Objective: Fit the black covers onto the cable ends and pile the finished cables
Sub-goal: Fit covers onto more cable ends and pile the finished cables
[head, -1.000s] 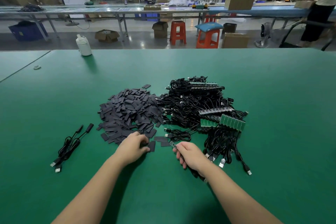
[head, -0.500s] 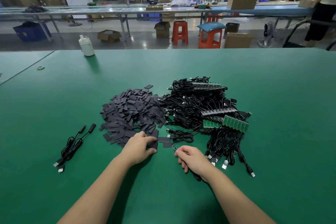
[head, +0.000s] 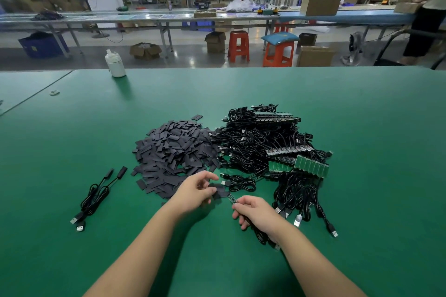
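The right hand [head: 257, 212] pinches a thin black cable [head: 259, 234] with a tiny board at its fingertips, facing a flat black cover [head: 218, 194] pinched by the left hand [head: 194, 191].

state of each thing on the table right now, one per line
left hand: pinches a black cover
right hand: grips a cable, its bare board end pointing at the cover
cover pile: loose heap
cable heap: tangled, green boards bare
finished cables: two, covered, lying apart at left
bottle: upright
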The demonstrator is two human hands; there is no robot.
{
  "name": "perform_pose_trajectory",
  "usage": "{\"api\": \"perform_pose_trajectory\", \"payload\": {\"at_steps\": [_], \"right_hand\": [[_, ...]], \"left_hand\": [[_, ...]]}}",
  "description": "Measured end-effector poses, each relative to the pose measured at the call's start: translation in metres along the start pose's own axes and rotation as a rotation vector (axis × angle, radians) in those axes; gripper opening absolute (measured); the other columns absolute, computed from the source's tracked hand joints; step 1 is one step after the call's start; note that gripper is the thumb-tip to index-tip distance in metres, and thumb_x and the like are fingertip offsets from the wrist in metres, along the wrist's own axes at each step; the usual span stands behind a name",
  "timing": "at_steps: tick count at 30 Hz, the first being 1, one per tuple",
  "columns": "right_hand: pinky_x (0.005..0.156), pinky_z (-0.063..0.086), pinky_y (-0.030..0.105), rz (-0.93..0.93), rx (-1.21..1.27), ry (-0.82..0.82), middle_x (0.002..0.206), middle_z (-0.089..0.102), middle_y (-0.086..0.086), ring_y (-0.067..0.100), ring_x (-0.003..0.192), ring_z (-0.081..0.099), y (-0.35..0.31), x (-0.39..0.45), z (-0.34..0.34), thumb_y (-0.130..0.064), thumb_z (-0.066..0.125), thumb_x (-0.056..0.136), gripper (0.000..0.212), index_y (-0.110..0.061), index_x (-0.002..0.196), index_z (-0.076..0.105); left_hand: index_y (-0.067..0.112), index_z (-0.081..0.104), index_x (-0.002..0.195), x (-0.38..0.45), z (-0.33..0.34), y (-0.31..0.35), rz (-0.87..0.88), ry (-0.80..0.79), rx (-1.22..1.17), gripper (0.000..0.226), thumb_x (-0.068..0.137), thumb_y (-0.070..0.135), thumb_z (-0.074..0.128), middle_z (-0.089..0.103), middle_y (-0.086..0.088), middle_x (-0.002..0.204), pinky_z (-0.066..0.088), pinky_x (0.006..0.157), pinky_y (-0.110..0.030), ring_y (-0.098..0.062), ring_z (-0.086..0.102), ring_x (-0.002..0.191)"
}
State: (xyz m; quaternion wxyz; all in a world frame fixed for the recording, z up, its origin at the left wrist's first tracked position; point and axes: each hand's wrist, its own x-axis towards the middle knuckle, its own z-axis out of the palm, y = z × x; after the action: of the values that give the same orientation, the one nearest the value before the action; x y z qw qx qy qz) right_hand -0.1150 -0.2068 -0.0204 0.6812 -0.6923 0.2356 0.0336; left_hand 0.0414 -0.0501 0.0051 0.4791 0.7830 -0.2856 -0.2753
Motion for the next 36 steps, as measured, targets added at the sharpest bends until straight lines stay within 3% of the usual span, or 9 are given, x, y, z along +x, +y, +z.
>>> {"api": "perform_pose_trajectory", "payload": {"at_steps": [4, 8, 12, 17, 19, 21, 24, 31, 36], "right_hand": [[0.062, 0.054, 0.026, 0.001, -0.003, -0.005, 0.090, 0.075, 0.006, 0.012, 0.065, 0.060, 0.003, 0.001, -0.003, -0.020, 0.062, 0.099, 0.017, -0.004, 0.104, 0.066], [0.059, 0.053, 0.026, -0.011, 0.042, -0.005, 0.097, 0.077, 0.006, 0.012, 0.064, 0.061, 0.005, 0.001, -0.002, -0.018, 0.063, 0.098, 0.015, -0.005, 0.106, 0.067], [0.060, 0.054, 0.027, -0.007, 0.133, -0.001, 0.099, 0.077, 0.008, 0.014, 0.066, 0.064, 0.007, 0.001, -0.004, -0.015, 0.063, 0.098, 0.015, -0.005, 0.108, 0.067], [0.061, 0.053, 0.027, -0.023, 0.141, -0.006, 0.102, 0.076, 0.010, 0.014, 0.070, 0.065, 0.009, 0.002, -0.005, -0.017, 0.064, 0.098, 0.016, -0.008, 0.110, 0.071], [0.061, 0.052, 0.026, -0.031, 0.136, -0.002, 0.098, 0.076, 0.009, 0.012, 0.070, 0.065, 0.010, 0.001, -0.005, -0.018, 0.066, 0.097, 0.014, -0.012, 0.107, 0.075], [0.061, 0.052, 0.025, -0.028, 0.129, -0.008, 0.092, 0.077, 0.004, 0.011, 0.069, 0.066, 0.011, 0.001, -0.006, -0.018, 0.066, 0.097, 0.013, -0.014, 0.105, 0.076], [0.060, 0.051, 0.025, -0.028, 0.140, -0.005, 0.101, 0.076, 0.010, 0.011, 0.070, 0.066, 0.012, 0.002, -0.007, -0.016, 0.065, 0.097, 0.014, -0.011, 0.105, 0.075], [0.063, 0.052, 0.027, -0.025, 0.172, 0.009, 0.103, 0.076, 0.011, 0.013, 0.070, 0.065, 0.012, 0.001, -0.007, -0.014, 0.064, 0.098, 0.015, -0.006, 0.107, 0.074], [0.067, 0.058, 0.029, 0.007, 0.158, -0.039, 0.093, 0.075, 0.012, 0.018, 0.071, 0.068, 0.008, -0.001, -0.003, -0.014, 0.067, 0.096, 0.021, -0.003, 0.113, 0.069]], "left_hand": [[0.001, 0.067, 0.104, -0.010, 0.021, 0.004, -0.098, -0.078, -0.260, 0.013, 0.093, -0.003, 0.061, 0.065, -0.015, 0.073, 0.058, 0.059, -0.031, -0.022, 0.066, 0.060], [-0.003, 0.064, 0.102, -0.014, 0.033, -0.003, -0.185, -0.056, -0.270, 0.012, 0.091, 0.002, 0.066, 0.068, -0.016, 0.073, 0.061, 0.062, -0.034, -0.025, 0.069, 0.063], [0.004, 0.067, 0.100, -0.015, 0.040, -0.012, -0.158, -0.048, -0.164, 0.008, 0.092, 0.007, 0.066, 0.068, -0.010, 0.068, 0.057, 0.053, -0.032, -0.025, 0.068, 0.059], [0.015, 0.073, 0.097, -0.015, 0.042, -0.016, -0.086, -0.014, -0.103, 0.010, 0.094, 0.010, 0.065, 0.071, -0.013, 0.068, 0.055, 0.055, -0.031, -0.020, 0.063, 0.054], [0.019, 0.074, 0.096, -0.015, 0.042, -0.017, -0.059, 0.000, -0.060, 0.012, 0.095, 0.012, 0.064, 0.068, -0.006, 0.062, 0.053, 0.055, -0.028, -0.016, 0.058, 0.051], [0.018, 0.073, 0.099, -0.015, 0.041, -0.016, -0.035, -0.047, -0.036, 0.012, 0.094, 0.011, 0.065, 0.070, 0.000, 0.067, 0.052, 0.057, -0.026, -0.012, 0.058, 0.054], [0.017, 0.070, 0.108, -0.016, 0.040, -0.015, -0.012, -0.121, 0.005, 0.018, 0.092, 0.009, 0.067, 0.074, 0.002, 0.079, 0.054, 0.061, -0.025, -0.010, 0.060, 0.060], [0.031, 0.069, 0.105, -0.019, 0.031, -0.017, 0.125, -0.083, 0.331, 0.014, 0.093, 0.026, 0.065, 0.072, 0.006, 0.081, 0.057, 0.061, -0.028, -0.005, 0.062, 0.056], [0.029, 0.071, 0.113, -0.019, 0.013, -0.021, 0.201, 0.007, 0.421, 0.022, 0.092, 0.033, 0.066, 0.065, 0.019, 0.098, 0.048, 0.081, -0.015, 0.005, 0.061, 0.084]]}}
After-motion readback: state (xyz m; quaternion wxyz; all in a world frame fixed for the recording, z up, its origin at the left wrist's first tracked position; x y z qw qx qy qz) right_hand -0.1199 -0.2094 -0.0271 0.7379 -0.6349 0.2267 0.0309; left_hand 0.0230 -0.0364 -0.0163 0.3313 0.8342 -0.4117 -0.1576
